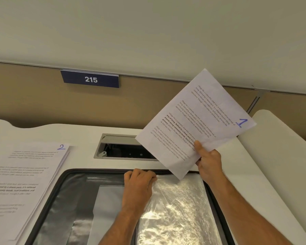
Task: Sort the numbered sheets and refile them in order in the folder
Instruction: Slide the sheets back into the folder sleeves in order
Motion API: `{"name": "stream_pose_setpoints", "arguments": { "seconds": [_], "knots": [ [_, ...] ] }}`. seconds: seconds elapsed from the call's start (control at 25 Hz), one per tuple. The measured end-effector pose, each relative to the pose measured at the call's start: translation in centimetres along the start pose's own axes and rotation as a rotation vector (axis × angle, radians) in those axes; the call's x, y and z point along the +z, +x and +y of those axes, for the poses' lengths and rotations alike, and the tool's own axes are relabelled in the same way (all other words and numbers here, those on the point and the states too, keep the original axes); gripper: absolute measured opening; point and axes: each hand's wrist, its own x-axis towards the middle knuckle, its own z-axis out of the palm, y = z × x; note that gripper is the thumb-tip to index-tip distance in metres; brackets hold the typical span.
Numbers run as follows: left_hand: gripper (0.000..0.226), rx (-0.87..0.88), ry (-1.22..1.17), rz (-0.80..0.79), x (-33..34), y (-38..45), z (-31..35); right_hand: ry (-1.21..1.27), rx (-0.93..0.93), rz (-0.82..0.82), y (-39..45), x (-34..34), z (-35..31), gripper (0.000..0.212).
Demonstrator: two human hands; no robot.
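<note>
Head view: my right hand (209, 162) pinches the sheet marked 1 (196, 121) by its lower edge, thumb on the printed face, fingers behind, and holds it tilted in the air above the folder's far right corner. My left hand (140, 181) has its fingers curled over the top edge of a clear plastic sleeve (175, 209) in the open folder (48, 206), gripping it near the spine. The folder lies flat on the white tabletop (81, 152), black zip rim around it. A stack of sheets (25, 177) with a 2 on the top page sits just left of the folder, on the tabletop. Cable hatch (122, 147) beyond the folder, partly behind sheet 1. Sign 215 (90, 79) on the partition.
</note>
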Motion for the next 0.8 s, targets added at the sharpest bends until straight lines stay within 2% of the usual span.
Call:
{"name": "stream_pose_setpoints", "arguments": {
  "seconds": [0.08,0.2,0.32,0.56,0.68,0.8],
  "knots": [
    [0.005,0.04,0.011,0.038,0.0,0.0,0.1,0.013,-0.009,0.004,0.0,0.2,0.0,0.044],
    [0.007,0.093,0.04,0.042,-0.1,-0.3,0.4,0.014,-0.031,0.027,0.2,0.6,0.3,0.054],
    [0.009,0.077,0.044,0.005,-0.2,-0.5,0.6,-0.005,-0.041,0.045,0.3,1.1,0.9,0.068],
    [0.014,0.029,0.097,-0.044,-0.4,-0.6,0.9,-0.006,-0.064,0.057,0.1,2.4,2.1,0.078],
    [0.015,0.025,0.123,-0.078,-0.3,-0.7,0.8,0.013,-0.109,0.097,0.6,2.6,2.0,0.094],
    [0.015,0.029,0.139,-0.089,-0.2,-0.7,0.7,-0.016,-0.124,0.054,0.8,2.6,2.1,0.09]
  ]
}}
